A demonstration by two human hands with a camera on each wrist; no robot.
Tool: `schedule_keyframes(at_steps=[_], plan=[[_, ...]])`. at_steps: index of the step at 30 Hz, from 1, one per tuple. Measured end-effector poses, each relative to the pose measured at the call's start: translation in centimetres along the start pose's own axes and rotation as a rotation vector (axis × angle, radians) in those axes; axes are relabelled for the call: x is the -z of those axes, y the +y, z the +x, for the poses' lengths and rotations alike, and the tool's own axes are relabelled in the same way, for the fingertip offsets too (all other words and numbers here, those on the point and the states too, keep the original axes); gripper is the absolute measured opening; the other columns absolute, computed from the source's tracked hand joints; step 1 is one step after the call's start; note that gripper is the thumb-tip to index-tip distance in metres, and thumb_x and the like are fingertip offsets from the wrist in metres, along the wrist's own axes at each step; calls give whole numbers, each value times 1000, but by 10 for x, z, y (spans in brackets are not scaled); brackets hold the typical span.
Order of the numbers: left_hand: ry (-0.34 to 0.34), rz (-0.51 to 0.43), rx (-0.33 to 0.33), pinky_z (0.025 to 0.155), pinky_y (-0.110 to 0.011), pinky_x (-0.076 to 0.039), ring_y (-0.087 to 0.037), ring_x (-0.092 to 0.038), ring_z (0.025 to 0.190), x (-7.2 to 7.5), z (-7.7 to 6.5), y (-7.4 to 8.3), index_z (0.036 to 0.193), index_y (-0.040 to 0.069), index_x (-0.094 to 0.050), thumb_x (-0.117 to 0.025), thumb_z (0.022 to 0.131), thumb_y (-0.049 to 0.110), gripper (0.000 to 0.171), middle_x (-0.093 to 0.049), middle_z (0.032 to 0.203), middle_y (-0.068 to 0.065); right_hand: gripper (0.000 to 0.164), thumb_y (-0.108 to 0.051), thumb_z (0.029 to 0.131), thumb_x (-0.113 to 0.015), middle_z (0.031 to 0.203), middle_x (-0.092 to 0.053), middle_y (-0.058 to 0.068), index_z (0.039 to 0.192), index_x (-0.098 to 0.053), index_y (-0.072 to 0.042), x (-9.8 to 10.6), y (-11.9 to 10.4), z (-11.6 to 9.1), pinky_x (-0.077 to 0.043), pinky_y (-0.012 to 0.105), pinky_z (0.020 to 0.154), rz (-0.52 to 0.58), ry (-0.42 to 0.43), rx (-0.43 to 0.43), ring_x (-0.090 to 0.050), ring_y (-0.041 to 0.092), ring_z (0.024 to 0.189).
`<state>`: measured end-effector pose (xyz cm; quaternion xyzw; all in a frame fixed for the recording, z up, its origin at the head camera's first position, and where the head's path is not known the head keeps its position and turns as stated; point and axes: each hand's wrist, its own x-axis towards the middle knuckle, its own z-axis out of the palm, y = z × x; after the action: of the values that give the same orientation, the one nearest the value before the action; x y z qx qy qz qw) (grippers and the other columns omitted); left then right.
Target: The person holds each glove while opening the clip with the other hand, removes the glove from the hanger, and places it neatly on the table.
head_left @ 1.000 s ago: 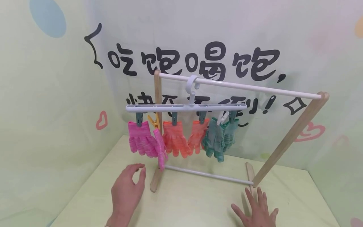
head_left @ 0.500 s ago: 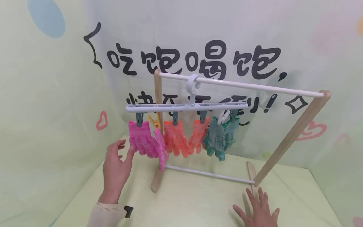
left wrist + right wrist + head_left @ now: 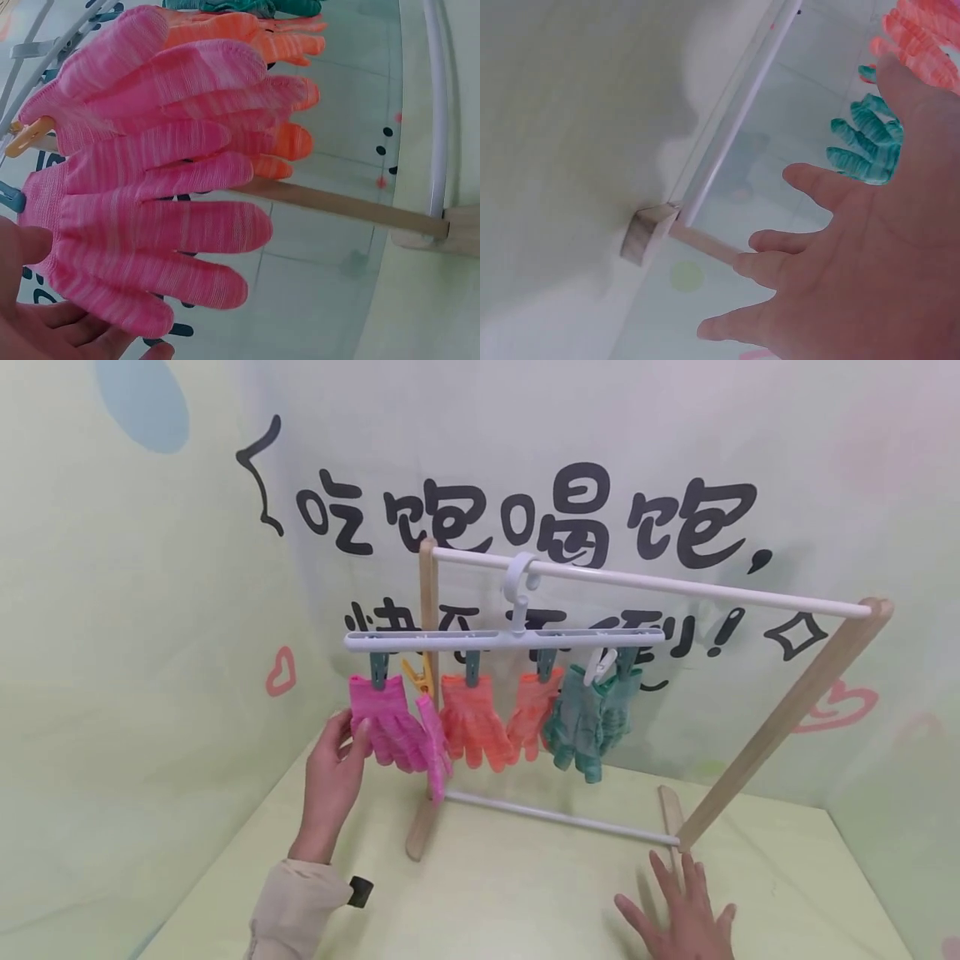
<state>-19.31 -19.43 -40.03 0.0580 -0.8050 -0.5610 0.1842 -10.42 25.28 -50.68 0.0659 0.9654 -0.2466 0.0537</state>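
I face pale walls (image 3: 637, 427) with bold black Chinese lettering (image 3: 573, 510), pink heart outlines (image 3: 282, 672) and a blue oval (image 3: 146, 402), above a pale yellow-green tabletop (image 3: 525, 893).

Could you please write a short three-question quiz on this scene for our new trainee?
1. Multiple choice: which pair of gloves is the left hand nearest to?
A. orange
B. pink
C. green

2. True or false: the right hand has its fingers spread apart.

3. Fill in the blank: on the hanger, the white clip holds a ____ glove.

Key:
1. B, the pink gloves.
2. True.
3. Green.
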Motion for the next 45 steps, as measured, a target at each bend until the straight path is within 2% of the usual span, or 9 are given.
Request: schedule_keyframes(at_steps=[8, 11, 16, 20, 24, 27, 32, 38, 45], plan=[[-36, -49, 36, 114, -53, -48, -32, -57, 135, -7, 0, 0, 148, 12, -53, -54, 106, 50, 57, -60, 144, -16, 83, -58, 97, -65, 166, -19, 33, 154, -46, -2, 3, -18, -4, -11, 93, 102, 29, 131, 112, -22, 59, 151], [-15, -29, 30, 106, -41, -52, -29, -60, 128, -10, 0, -1, 143, 11, -57, -54, 106, 50, 54, -64, 137, -15, 77, -51, 99, -66, 163, -26, 33, 152, -47, 2, 6, -26, -4, -16, 92, 103, 36, 164, 152, -29, 62, 147], [36, -25, 11, 84, -16, -52, -18, -63, 109, -15, -3, 1, 127, 9, -67, -59, 105, 47, 45, -72, 119, -14, 70, -45, 101, -67, 158, -41, 31, 149, -50, 3, 12, -42, -6, -36, 79, 108, 44, 206, 189, -41, 59, 143], [56, -49, -16, 78, -14, -55, -12, -65, 99, -20, -4, -1, 120, 7, -70, -62, 104, 43, 40, -73, 112, -15, 60, -39, 100, -69, 153, -52, 25, 145, -56, -2, 15, -57, -7, -48, 67, 104, 73, 274, 236, -52, 52, 138], [56, -63, -25, 78, -14, -56, -10, -65, 96, -23, -7, -3, 119, 7, -71, -63, 104, 40, 38, -73, 110, -15, 49, -30, 96, -76, 140, -65, 19, 136, -65, -4, 15, -69, -8, -52, 61, 102, 101, 400, 329, -62, 43, 129], [51, -72, -15, 78, -14, -56, -11, -65, 95, -25, -9, -3, 119, 8, -71, -63, 104, 41, 38, -73, 109, -16, 43, -27, 95, -77, 134, -69, 14, 132, -68, -6, 17, -80, -9, -54, 57, 101, 115, 448, 371, -66, 38, 125], [50, -83, -10, 78, -15, -56, -13, -65, 92, -27, -12, -1, 118, 8, -71, -63, 103, 43, 38, -72, 107, -15, 35, -26, 95, -78, 132, -70, 7, 126, -70, -12, 20, -99, -12, -55, 56, 99, 160, 465, 382, -66, 33, 125], [62, -74, -9, 78, -14, -56, -9, -66, 91, -26, -15, -2, 118, 9, -72, -64, 103, 43, 38, -73, 107, -15, 32, -18, 89, -83, 125, -72, -1, 119, -72, -15, 16, -123, -16, -57, 50, 95, 215, 519, 459, -67, 24, 121], [84, -69, -5, 76, -14, -56, -5, -66, 91, -18, -27, -7, 115, 9, -73, -66, 103, 38, 33, -74, 106, -15, 32, -23, 89, -83, 126, -69, -11, 120, -72, -24, 2, -157, -20, -57, 43, 99, 270, 445, 502, -66, 15, 122]])
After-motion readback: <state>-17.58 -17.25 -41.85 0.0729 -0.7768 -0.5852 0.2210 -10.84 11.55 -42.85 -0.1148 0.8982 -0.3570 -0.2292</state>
